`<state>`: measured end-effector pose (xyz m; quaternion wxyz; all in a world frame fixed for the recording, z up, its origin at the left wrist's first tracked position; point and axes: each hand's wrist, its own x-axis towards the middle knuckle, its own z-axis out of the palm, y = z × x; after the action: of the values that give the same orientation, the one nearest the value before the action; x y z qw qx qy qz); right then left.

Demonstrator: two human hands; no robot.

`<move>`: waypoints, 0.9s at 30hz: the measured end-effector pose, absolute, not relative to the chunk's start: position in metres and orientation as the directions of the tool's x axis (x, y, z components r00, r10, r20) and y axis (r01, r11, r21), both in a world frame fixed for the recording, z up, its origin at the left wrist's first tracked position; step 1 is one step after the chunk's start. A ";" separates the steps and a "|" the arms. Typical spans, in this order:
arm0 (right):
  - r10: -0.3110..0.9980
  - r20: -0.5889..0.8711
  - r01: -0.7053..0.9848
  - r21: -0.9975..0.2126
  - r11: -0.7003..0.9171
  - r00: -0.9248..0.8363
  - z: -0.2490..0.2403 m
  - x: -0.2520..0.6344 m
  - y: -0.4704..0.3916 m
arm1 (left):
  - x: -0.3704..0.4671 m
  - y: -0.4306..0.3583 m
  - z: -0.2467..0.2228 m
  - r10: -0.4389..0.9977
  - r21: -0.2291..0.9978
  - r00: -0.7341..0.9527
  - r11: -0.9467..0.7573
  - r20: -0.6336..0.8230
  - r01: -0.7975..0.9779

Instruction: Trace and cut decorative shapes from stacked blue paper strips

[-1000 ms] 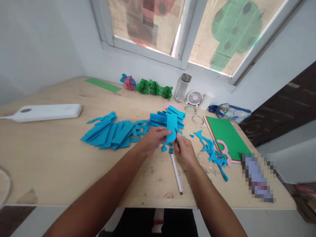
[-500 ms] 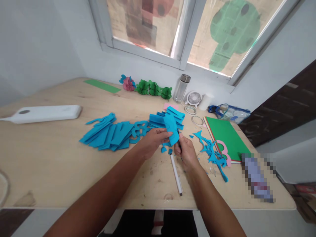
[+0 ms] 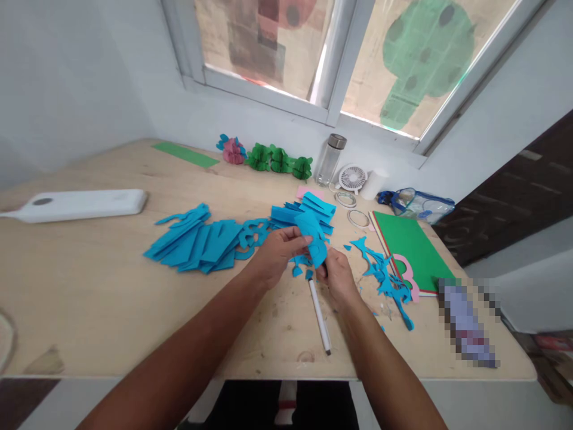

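Observation:
Between finger and thumb, my left hand (image 3: pixel 278 255) pinches a folded blue paper piece (image 3: pixel 315 245) with drawn lines on it. My right hand (image 3: pixel 336 272) is closed on a small dark-handled tool, probably scissors, mostly hidden behind the paper's lower right edge. Blue folded strips (image 3: pixel 201 245) lie to the left, with curvy blue cutouts (image 3: pixel 254 234) beside them. More folded blue papers (image 3: pixel 319 205) are stacked just beyond my hands. A white marker (image 3: pixel 319 316) rests below them on the table, near small blue scraps (image 3: pixel 298 271).
Blue offcuts (image 3: pixel 380 272) and green sheets (image 3: pixel 412 248) are at the right. A glass bottle (image 3: pixel 329 161), a small fan (image 3: pixel 353 178) and green paper shapes (image 3: pixel 278 160) stand by the wall. A white device (image 3: pixel 87 204) lies on the left.
The blue paper has tilted and shifted slightly downward at its lower end. My right hand has turned a little, and the dark tool shows less than before.

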<state>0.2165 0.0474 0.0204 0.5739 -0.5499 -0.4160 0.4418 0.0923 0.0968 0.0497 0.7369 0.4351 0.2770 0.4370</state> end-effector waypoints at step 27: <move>0.984 -0.041 -0.187 -0.982 -0.008 0.175 0.016 0.216 0.048 | 0.098 0.094 0.045 0.909 0.923 0.415 0.138 0.026 -0.360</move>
<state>0.2160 0.0477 0.0162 0.5811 -0.5000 -0.3982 0.5038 0.0981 0.0940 0.0454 0.6961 0.4722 0.2909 0.4559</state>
